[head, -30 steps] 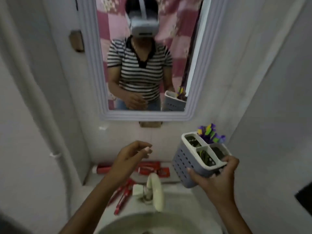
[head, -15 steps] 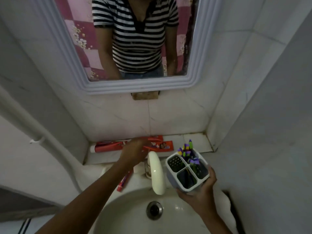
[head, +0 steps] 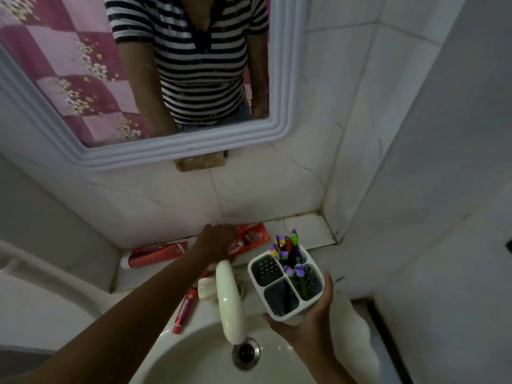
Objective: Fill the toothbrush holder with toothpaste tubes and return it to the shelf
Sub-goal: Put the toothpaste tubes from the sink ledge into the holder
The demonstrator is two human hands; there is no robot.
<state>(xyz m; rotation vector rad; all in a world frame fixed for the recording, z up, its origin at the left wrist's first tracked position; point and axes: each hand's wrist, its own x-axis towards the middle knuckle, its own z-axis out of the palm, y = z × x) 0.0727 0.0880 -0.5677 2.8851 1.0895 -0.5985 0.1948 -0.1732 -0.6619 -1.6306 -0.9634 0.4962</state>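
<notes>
Holder (head: 285, 289): toothbrushes (head: 288, 253) inside | right hand (head: 310, 325) grips it | left hand (head: 219, 239) fingers unclear

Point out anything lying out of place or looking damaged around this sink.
One red toothpaste tube lies slanted on the basin rim left of the tap, apart from the two tubes on the ledge. The wall tiles behind show dark crack-like lines. The holder is held upright, nothing spilled.

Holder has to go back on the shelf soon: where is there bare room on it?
The ledge is bare at its right end, between the red toothpaste box and the corner wall. Left and middle are crowded: red tube, box, left hand. The right hand carries the holder.
</notes>
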